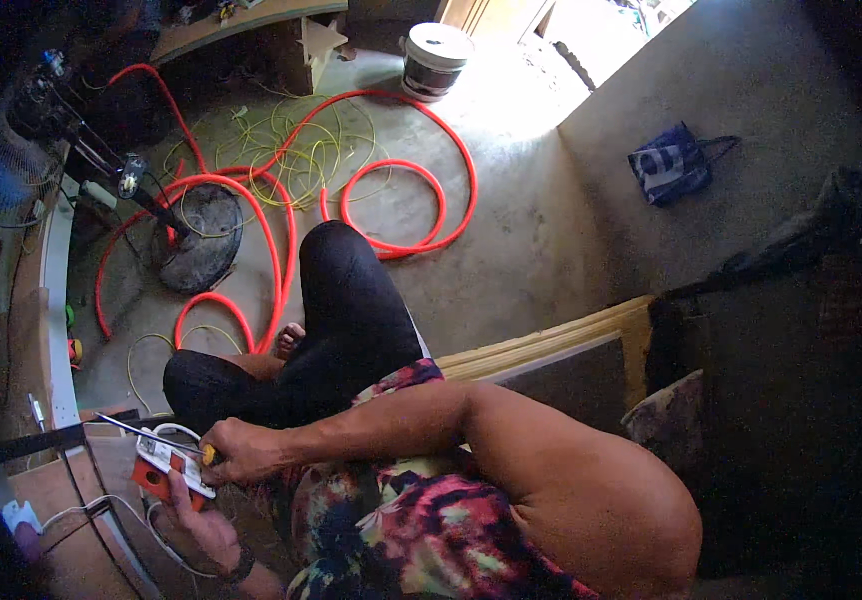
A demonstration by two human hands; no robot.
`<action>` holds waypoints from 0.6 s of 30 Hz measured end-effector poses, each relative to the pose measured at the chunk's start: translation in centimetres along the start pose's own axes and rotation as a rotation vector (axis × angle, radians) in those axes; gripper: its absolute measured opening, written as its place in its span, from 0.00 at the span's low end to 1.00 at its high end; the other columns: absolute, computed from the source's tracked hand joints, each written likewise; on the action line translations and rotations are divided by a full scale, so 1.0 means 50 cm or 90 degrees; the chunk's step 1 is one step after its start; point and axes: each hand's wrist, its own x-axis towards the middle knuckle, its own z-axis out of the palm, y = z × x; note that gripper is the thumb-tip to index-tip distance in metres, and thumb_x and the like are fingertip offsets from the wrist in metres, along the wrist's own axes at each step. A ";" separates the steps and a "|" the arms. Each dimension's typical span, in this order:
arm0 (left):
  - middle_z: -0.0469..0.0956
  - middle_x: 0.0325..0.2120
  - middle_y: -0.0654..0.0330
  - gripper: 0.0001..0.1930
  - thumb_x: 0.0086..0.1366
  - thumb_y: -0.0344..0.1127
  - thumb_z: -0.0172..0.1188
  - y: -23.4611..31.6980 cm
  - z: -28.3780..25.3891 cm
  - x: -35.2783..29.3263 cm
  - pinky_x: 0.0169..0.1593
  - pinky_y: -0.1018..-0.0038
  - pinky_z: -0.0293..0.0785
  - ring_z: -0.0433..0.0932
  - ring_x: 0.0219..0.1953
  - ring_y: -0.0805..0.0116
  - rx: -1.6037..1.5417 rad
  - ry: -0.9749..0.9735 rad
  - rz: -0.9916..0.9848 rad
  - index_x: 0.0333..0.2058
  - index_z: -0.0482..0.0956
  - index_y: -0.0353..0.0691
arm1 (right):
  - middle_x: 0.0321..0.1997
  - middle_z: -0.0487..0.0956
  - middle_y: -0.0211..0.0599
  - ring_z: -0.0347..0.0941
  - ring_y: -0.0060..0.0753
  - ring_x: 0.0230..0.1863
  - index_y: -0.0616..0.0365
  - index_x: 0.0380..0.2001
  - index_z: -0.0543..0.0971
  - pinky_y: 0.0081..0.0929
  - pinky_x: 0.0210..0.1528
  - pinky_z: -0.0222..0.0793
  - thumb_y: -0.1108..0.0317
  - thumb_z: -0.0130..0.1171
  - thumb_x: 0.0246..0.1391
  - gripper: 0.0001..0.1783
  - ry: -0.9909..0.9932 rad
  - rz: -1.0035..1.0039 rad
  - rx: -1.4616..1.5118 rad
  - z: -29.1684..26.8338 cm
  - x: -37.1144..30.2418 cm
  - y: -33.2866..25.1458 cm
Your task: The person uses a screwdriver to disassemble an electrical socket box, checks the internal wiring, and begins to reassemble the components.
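Observation:
In the lower left, my left hand [204, 528] is closed around an orange electrical box [154, 480] with a white fitting [163, 455] on its upper side. Just above it, my right hand [243, 449] grips a screwdriver by its yellow handle [210, 455]. The thin metal shaft [131, 426] points left across the white fitting; I cannot tell whether it touches. A white cable [136, 502] loops beside the box. The fingertips of both hands are partly hidden.
Red corrugated hose [471, 165] lies in loops on the floor, with thin yellow wire [301, 150] tangled among it. A fan's round black base [201, 255] stands at left. There is a white bucket [438, 45] at the back and a blue bag [673, 165] at right.

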 end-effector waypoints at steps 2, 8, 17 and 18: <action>0.66 0.63 0.48 0.28 0.70 0.36 0.54 0.001 0.000 -0.001 0.66 0.60 0.63 0.70 0.61 0.56 0.031 -0.001 0.016 0.66 0.64 0.36 | 0.28 0.82 0.47 0.81 0.32 0.32 0.66 0.32 0.80 0.36 0.35 0.75 0.65 0.64 0.51 0.13 0.010 -0.013 0.002 0.000 -0.003 -0.006; 0.70 0.60 0.50 0.29 0.69 0.47 0.58 0.039 0.047 -0.008 0.65 0.64 0.63 0.72 0.59 0.59 -0.108 0.033 -0.067 0.61 0.70 0.34 | 0.29 0.83 0.45 0.81 0.35 0.31 0.66 0.32 0.81 0.35 0.35 0.76 0.64 0.65 0.51 0.13 0.021 0.008 0.041 -0.001 -0.005 0.003; 0.72 0.58 0.52 0.32 0.67 0.50 0.60 0.065 0.082 -0.020 0.64 0.64 0.63 0.71 0.59 0.61 -0.074 0.069 -0.065 0.62 0.68 0.34 | 0.28 0.82 0.42 0.78 0.27 0.29 0.67 0.32 0.80 0.33 0.34 0.74 0.63 0.66 0.51 0.14 0.046 -0.032 0.058 0.000 -0.007 0.002; 0.71 0.59 0.52 0.33 0.68 0.48 0.60 0.053 0.064 -0.010 0.64 0.64 0.63 0.71 0.60 0.60 -0.082 0.055 -0.071 0.64 0.65 0.34 | 0.27 0.82 0.42 0.78 0.27 0.29 0.66 0.32 0.80 0.33 0.33 0.74 0.63 0.66 0.51 0.14 0.052 -0.041 0.047 0.005 -0.003 0.013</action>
